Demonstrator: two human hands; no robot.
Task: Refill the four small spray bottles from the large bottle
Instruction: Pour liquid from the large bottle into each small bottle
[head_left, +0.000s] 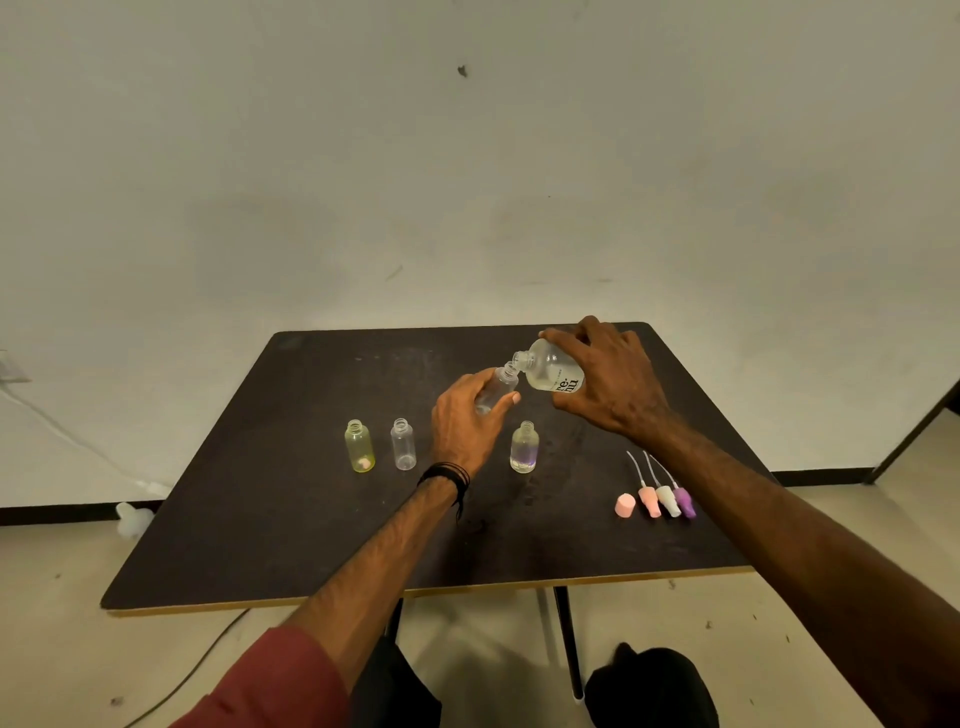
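Big bottle (551, 372) is tipped over to the left, its open neck right at the mouth of a small clear bottle (497, 388), both held above the dark table (260, 519). Right hand (610, 382) wraps the big one from above; left hand (464, 421) grips the small one, tilted toward it. On the table 3 more small bottles stand upright w/o tops: yellowish bottle (359, 446), clear bottle (403, 444), and one near the hands (524, 447) (some liquid at the bottom). Spray tops (667, 496) lie in a row to the right, pink cap (625, 505) beside them
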